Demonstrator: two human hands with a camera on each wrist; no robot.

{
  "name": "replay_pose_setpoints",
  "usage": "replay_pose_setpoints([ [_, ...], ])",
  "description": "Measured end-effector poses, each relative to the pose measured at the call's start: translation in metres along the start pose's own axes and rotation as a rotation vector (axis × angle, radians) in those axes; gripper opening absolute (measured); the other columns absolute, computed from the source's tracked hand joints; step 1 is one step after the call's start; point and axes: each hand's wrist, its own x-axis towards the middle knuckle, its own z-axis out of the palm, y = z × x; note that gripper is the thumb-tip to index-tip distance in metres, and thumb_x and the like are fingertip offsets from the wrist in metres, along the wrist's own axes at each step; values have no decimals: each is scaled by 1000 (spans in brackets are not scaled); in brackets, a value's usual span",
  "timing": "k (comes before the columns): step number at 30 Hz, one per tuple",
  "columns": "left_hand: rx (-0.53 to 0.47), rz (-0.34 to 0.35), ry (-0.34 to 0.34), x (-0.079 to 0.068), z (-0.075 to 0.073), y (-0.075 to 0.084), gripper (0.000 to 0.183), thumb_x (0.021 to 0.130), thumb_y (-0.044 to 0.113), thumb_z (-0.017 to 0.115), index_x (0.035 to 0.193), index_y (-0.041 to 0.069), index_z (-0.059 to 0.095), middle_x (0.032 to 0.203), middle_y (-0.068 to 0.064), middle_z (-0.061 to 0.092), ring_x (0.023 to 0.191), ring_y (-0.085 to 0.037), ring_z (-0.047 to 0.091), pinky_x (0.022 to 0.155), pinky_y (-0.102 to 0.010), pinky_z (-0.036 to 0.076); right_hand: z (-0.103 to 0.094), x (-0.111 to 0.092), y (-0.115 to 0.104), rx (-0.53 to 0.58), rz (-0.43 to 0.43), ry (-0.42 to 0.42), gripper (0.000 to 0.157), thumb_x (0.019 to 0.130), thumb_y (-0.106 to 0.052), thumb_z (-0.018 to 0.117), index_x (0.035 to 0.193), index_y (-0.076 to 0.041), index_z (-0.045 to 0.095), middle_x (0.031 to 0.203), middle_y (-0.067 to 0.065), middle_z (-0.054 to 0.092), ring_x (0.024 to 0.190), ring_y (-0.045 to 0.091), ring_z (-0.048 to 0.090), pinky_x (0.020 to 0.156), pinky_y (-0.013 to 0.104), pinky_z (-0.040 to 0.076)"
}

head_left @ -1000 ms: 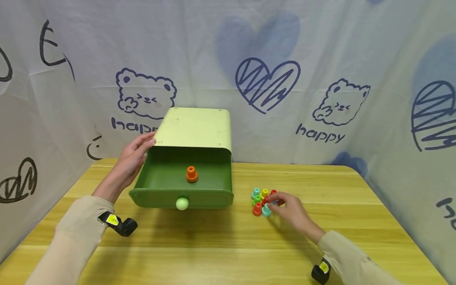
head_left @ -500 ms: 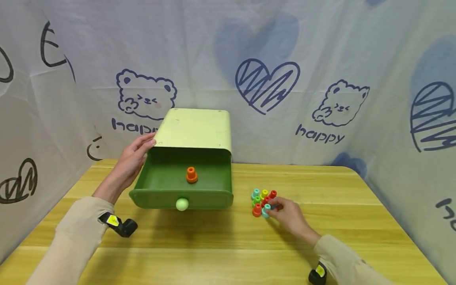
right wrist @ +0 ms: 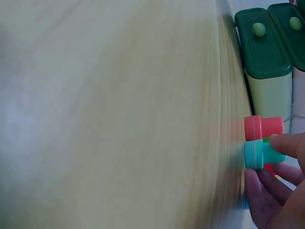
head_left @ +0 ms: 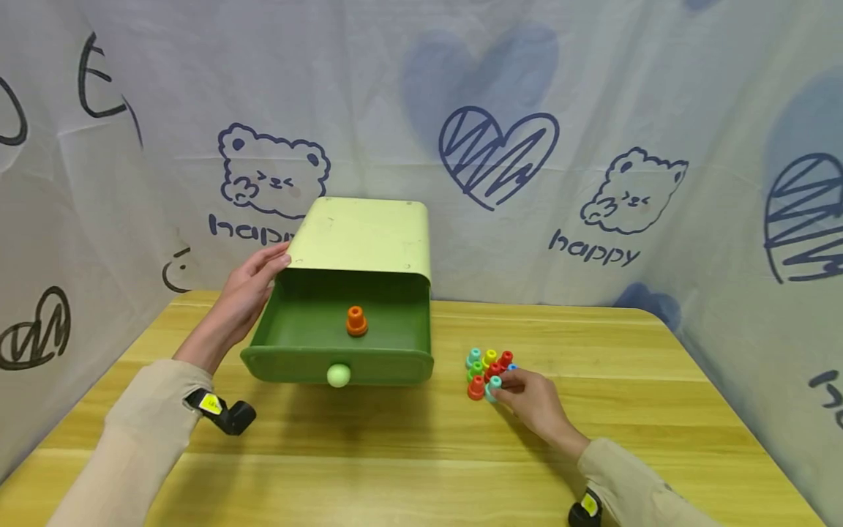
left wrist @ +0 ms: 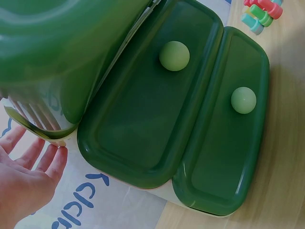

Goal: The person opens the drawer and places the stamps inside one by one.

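Observation:
My left hand (head_left: 246, 296) rests against the left side of a small drawer cabinet (head_left: 362, 234) with a pale yellow-green top; its fingers look straight in the left wrist view. The top green drawer (head_left: 283, 366) is pulled out, and an orange peg (head_left: 356, 322) stands inside it. On the table to the right, my right hand (head_left: 536, 402) pinches a teal peg (right wrist: 254, 153) at the near edge of a cluster of pegs. A red peg (head_left: 477, 388) stands right beside it. My hand partly hides a blue peg (head_left: 513, 368).
Behind the held peg are a green peg (head_left: 476, 369), a yellow peg (head_left: 489, 359), another teal peg (head_left: 474, 357) and two more red ones. Two lower drawers with round knobs (left wrist: 243, 100) are shut. A printed white cloth (head_left: 500, 249) hangs behind the wooden table (head_left: 421, 483).
My right hand has shifted slightly down, its fingertips closing on the teal peg at the near edge of the cluster. The left hand stays at the cabinet's side.

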Motion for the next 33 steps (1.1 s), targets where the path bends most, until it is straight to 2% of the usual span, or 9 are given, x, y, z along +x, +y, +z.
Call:
replay_pose_setpoints([
  [4,3,-2,1,0,0,1,69,99,42,53,154,11,25,157,-13,20,139,-26,24,115,-44,21,1,0,0,47,26,-13,18,85,-6,73,102,2,70,90,6,69,78,18,64,52,28,54],
  [7,2,-5,-5,2,1,1,68,99,42,52,154,12,25,157,-12,20,138,-26,24,114,-44,23,2,0,1,67,30,-13,19,86,-5,72,103,2,70,91,7,69,79,18,64,52,28,55],
  [16,-11,-4,-12,3,1,0,68,99,40,52,154,11,25,158,-12,17,141,-28,19,116,-46,13,0,-1,2,90,48,-28,20,88,-6,70,106,2,69,94,8,69,82,19,64,54,29,56],
  [22,-16,-7,-11,3,-1,0,67,99,40,52,154,11,25,158,-12,17,141,-27,19,116,-46,13,-5,2,-1,87,39,-32,22,89,-7,69,109,3,68,98,11,69,82,20,65,53,29,55],
  [29,-13,-6,-3,2,-1,0,68,99,41,52,154,11,26,156,-13,21,136,-23,27,112,-38,28,-13,7,-5,57,-18,-29,24,89,-8,68,109,4,67,99,12,69,88,25,64,57,27,55],
  [33,-24,-4,-4,3,0,0,67,99,40,53,153,11,26,156,-13,22,135,-22,29,110,-35,31,-19,11,-9,43,-52,-29,26,90,-9,67,111,5,66,100,12,68,94,29,63,62,28,56],
])
